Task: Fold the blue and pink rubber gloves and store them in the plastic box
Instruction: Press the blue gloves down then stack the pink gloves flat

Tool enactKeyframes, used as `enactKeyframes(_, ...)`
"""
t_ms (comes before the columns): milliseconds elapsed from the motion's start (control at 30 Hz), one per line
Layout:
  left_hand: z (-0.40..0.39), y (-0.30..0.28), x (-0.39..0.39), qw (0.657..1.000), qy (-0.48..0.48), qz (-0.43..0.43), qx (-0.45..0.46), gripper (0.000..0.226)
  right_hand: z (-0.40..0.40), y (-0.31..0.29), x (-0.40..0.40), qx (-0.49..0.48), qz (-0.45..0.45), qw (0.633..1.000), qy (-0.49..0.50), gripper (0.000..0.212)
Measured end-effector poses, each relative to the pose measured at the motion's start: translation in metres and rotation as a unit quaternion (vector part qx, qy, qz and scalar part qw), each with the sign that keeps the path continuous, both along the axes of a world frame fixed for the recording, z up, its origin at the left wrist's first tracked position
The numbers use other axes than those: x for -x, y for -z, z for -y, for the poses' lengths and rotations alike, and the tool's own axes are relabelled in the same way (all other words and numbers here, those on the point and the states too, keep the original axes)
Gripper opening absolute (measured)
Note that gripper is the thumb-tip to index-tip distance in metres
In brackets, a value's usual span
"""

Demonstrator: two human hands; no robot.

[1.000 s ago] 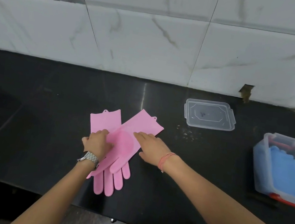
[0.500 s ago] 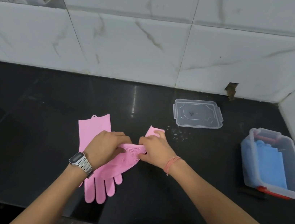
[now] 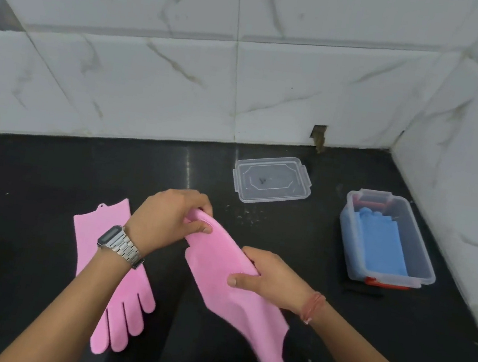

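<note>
Both hands hold one pink rubber glove [image 3: 228, 290] lifted off the black counter. My left hand [image 3: 164, 219] pinches its bristled finger end, and my right hand [image 3: 267, 277] grips its middle, so the cuff hangs down toward me. A second pink glove [image 3: 122, 302] lies flat on the counter under my left forearm, fingers toward me. The blue gloves [image 3: 382, 247] lie folded inside the clear plastic box [image 3: 422, 268] at the right.
The box's clear lid [image 3: 271, 179] lies on the black counter [image 3: 46, 184] near the back wall. White marble tiles close the back and the right side. The counter's front edge runs just below the gloves. Small crumbs are scattered near the lid.
The upper pink glove was picked up off the other one and turned, so its cuff now hangs toward me. The second glove stayed flat. The camera shifted left and up.
</note>
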State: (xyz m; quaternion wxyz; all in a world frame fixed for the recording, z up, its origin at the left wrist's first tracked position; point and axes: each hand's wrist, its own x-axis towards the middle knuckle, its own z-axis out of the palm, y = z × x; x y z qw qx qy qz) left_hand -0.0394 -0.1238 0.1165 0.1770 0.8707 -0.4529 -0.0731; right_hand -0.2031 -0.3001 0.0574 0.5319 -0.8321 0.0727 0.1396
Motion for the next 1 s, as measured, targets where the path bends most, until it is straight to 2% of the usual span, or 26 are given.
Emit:
enactKeyframes(100, 0.033, -0.004, 0.004, 0.992, 0.027, 0.084, 0.088, 0.026, 0.011, 0.003, 0.010, -0.198, -0.004, 0.971, 0.130, 0.035)
enactKeyframes(167, 0.057, 0.007, 0.011, 0.989, 0.023, 0.091, 0.115, 0.042, 0.024, 0.013, 0.012, -0.232, -0.018, 0.947, 0.221, 0.033)
enactKeyframes(233, 0.075, 0.031, 0.022, 0.995, 0.015, 0.072, 0.074, 0.052, 0.037, 0.028, 0.016, -0.189, -0.060, 0.946, 0.257, 0.031)
enactKeyframes(333, 0.083, 0.082, 0.040, 0.996, 0.001, 0.045, -0.072, 0.058, 0.051, 0.056, 0.029, -0.121, -0.130, 0.948, 0.265, 0.031)
enactKeyframes(433, 0.075, 0.126, 0.061, 0.987, -0.024, -0.022, -0.154, 0.059, 0.056, 0.069, 0.040, -0.108, -0.138, 0.946, 0.274, 0.037)
enactKeyframes(600, 0.069, 0.162, 0.083, 0.985, -0.038, -0.057, -0.156, 0.065, 0.051, 0.076, 0.046, -0.034, -0.100, 0.964, 0.245, 0.055)
enactKeyframes(867, 0.080, 0.162, 0.073, 0.986, -0.013, -0.094, -0.139, 0.067, 0.052, 0.081, 0.046, 0.061, -0.061, 0.972, 0.217, 0.046)
enactKeyframes(1000, 0.086, 0.160, 0.065, 0.984, -0.001, -0.106, -0.142, 0.066, 0.051, 0.081, 0.043, 0.158, -0.059, 0.970, 0.178, 0.046)
